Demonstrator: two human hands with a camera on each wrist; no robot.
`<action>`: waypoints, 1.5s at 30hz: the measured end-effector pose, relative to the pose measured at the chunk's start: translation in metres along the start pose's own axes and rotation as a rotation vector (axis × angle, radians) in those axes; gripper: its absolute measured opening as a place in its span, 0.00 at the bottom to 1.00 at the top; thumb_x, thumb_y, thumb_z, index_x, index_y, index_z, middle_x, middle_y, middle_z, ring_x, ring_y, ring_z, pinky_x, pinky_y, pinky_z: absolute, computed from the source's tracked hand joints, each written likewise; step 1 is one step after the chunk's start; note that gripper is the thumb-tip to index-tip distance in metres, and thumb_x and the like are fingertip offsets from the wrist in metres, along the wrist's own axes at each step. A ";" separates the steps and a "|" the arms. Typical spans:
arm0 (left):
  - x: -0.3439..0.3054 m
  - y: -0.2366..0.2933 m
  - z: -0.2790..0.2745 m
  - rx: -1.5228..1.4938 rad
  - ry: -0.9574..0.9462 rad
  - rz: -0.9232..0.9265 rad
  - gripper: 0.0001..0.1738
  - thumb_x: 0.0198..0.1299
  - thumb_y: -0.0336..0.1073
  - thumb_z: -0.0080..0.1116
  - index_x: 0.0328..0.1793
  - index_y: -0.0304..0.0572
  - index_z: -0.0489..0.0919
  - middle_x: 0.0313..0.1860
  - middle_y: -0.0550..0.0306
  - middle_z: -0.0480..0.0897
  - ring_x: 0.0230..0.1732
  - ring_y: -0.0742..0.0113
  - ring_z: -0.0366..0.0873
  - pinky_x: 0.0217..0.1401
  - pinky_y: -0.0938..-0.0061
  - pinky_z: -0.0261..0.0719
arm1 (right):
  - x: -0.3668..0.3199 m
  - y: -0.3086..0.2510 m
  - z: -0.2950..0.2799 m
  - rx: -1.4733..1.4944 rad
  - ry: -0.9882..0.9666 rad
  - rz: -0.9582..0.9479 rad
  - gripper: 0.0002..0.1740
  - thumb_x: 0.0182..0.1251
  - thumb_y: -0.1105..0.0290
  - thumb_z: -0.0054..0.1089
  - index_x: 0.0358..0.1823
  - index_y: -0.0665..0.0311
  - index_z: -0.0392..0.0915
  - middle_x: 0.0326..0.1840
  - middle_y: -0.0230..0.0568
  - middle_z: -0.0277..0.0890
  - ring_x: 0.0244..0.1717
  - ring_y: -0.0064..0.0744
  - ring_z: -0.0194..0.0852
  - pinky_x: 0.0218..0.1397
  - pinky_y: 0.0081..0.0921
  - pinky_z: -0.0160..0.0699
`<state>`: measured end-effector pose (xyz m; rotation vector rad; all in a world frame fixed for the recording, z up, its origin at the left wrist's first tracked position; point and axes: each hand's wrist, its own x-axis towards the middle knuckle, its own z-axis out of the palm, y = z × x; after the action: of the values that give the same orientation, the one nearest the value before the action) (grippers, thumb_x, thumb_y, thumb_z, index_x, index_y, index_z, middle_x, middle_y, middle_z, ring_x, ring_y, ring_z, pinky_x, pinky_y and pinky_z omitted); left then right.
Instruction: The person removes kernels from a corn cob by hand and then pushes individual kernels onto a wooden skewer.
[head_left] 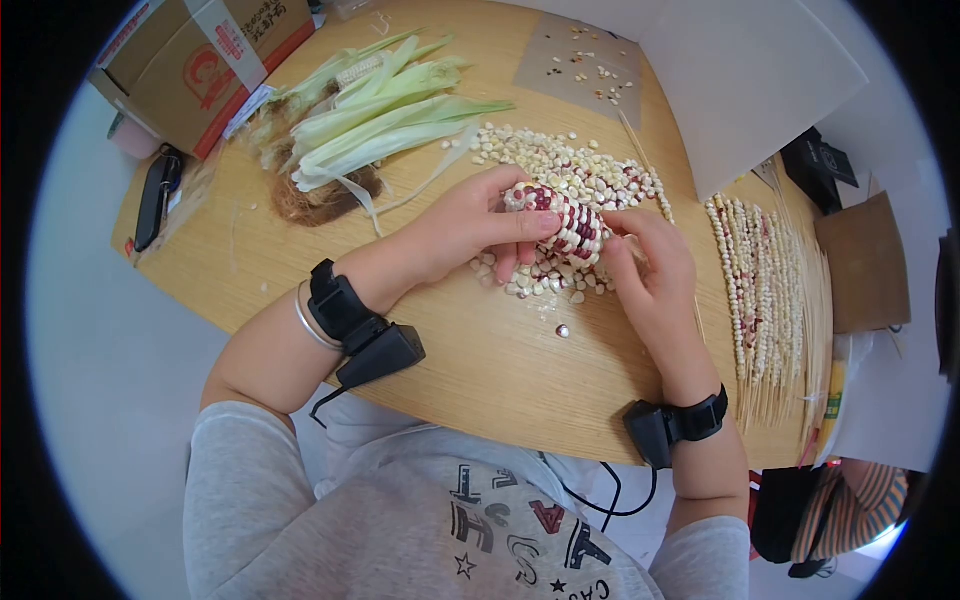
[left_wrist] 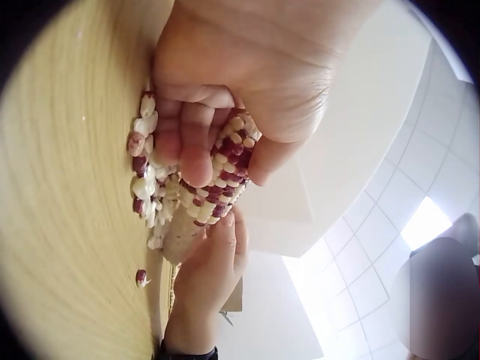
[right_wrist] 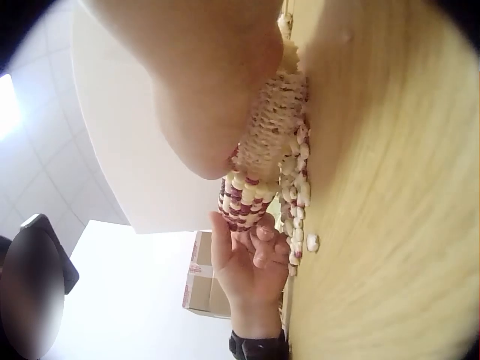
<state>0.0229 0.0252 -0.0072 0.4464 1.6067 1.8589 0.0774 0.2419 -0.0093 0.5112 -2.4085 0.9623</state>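
A corn cob with white and dark red kernels (head_left: 572, 226) is held between both hands above the table. My left hand (head_left: 455, 225) grips its kernel-covered end, thumb on top and fingers beneath. At the other end is my right hand (head_left: 655, 275), its thumb and index finger against the cob. In the right wrist view a bare, stripped stretch of cob (right_wrist: 271, 124) lies beside the right thumb, and the left hand (right_wrist: 255, 277) holds the kernelled end (right_wrist: 244, 201). The left wrist view shows the cob (left_wrist: 225, 169) slanting between the hands.
Loose kernels (head_left: 610, 178) spread beneath and behind the cob, with a single kernel (head_left: 562, 330) nearer me. Husked corn (head_left: 390, 120) lies back left beside a cardboard box (head_left: 190, 75). Strung kernels on sticks (head_left: 760, 290) lie at right. A grey sheet (head_left: 545, 60) holds scattered kernels.
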 end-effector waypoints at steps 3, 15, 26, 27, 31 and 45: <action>0.001 0.000 0.000 -0.012 0.012 -0.005 0.16 0.61 0.41 0.59 0.46 0.39 0.69 0.25 0.54 0.78 0.16 0.72 0.74 0.17 0.80 0.72 | 0.001 0.001 0.000 -0.021 0.001 -0.026 0.06 0.57 0.71 0.59 0.35 0.63 0.78 0.35 0.42 0.77 0.40 0.40 0.74 0.47 0.33 0.64; 0.004 -0.003 -0.004 -0.117 0.063 -0.045 0.16 0.61 0.41 0.58 0.47 0.41 0.69 0.25 0.53 0.79 0.14 0.72 0.74 0.15 0.80 0.73 | 0.001 0.004 -0.003 0.022 -0.020 -0.024 0.04 0.50 0.75 0.58 0.28 0.62 0.73 0.31 0.39 0.74 0.38 0.41 0.73 0.44 0.33 0.65; 0.006 -0.004 -0.007 -0.181 0.091 -0.044 0.16 0.64 0.42 0.54 0.49 0.40 0.69 0.25 0.53 0.79 0.14 0.72 0.74 0.17 0.83 0.73 | 0.000 0.004 0.000 0.006 -0.029 -0.050 0.08 0.48 0.76 0.58 0.32 0.62 0.77 0.38 0.43 0.73 0.43 0.43 0.71 0.49 0.35 0.66; 0.006 -0.002 -0.007 -0.217 0.100 -0.037 0.15 0.64 0.43 0.53 0.48 0.40 0.69 0.25 0.53 0.79 0.14 0.72 0.74 0.17 0.82 0.73 | 0.001 0.002 -0.001 0.011 0.000 -0.043 0.08 0.47 0.77 0.59 0.31 0.62 0.77 0.38 0.42 0.73 0.44 0.43 0.71 0.49 0.34 0.66; 0.007 -0.005 -0.014 -0.331 0.088 -0.025 0.15 0.67 0.45 0.49 0.46 0.41 0.71 0.22 0.53 0.80 0.14 0.71 0.74 0.19 0.80 0.74 | 0.000 -0.004 -0.007 -0.061 0.009 -0.056 0.07 0.47 0.78 0.59 0.30 0.61 0.77 0.33 0.39 0.75 0.36 0.40 0.73 0.45 0.33 0.67; 0.008 -0.008 -0.021 -0.524 0.140 -0.118 0.20 0.68 0.52 0.44 0.41 0.43 0.76 0.22 0.51 0.81 0.14 0.69 0.75 0.22 0.77 0.73 | -0.004 -0.021 -0.007 0.323 -0.368 -0.068 0.11 0.53 0.77 0.52 0.37 0.63 0.81 0.34 0.44 0.79 0.33 0.43 0.77 0.37 0.32 0.75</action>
<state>0.0057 0.0151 -0.0198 -0.0077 1.1315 2.1531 0.0935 0.2331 0.0039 0.9540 -2.5378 1.3343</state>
